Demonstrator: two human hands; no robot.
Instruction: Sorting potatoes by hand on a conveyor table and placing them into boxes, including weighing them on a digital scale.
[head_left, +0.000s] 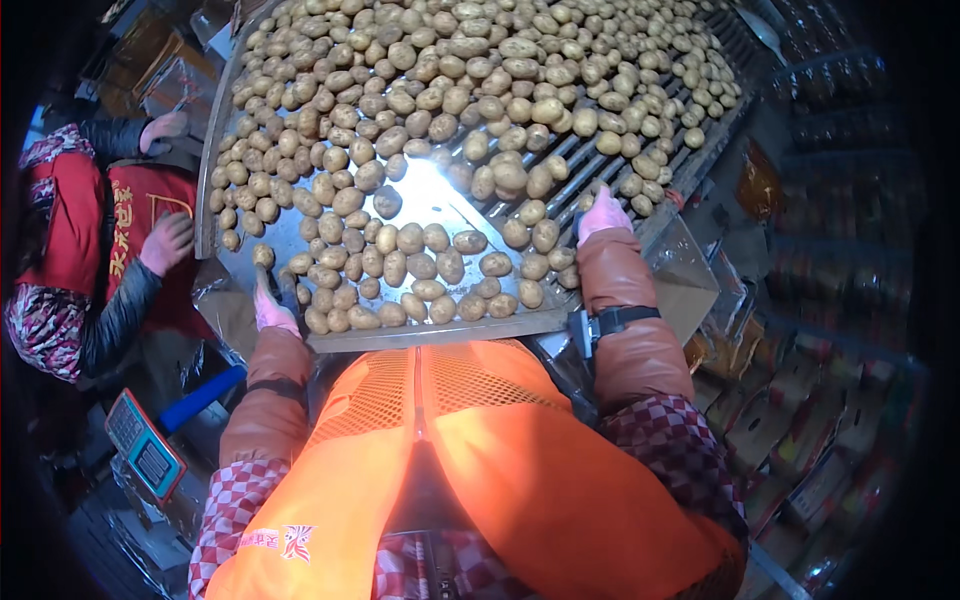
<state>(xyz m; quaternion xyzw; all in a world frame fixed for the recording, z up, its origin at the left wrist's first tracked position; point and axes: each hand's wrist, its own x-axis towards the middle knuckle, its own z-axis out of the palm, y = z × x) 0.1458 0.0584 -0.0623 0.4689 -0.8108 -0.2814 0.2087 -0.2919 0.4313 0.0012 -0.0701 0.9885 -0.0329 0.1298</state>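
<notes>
Many potatoes (450, 97) cover a metal sorting table (450, 332) in front of me. My left hand (274, 309), in a pink glove with dark fingers, is at the table's near left corner. One potato (262, 256) is at its fingertips; whether they grip it cannot be told. Over the slatted right part of the table (574, 161), my right hand (604, 215), gloved alike, has a potato (587, 202) between thumb and fingers. Loose potatoes (420, 266) lie on the smooth sheet between my hands. The palms are hidden.
To the left, another person's gloved hand (168, 241) is in front of a red apron (150, 289). A digital scale (145, 444) stands at lower left. Cardboard boxes (679, 289) flank the table, and several more cartons (765, 397) fill the right side.
</notes>
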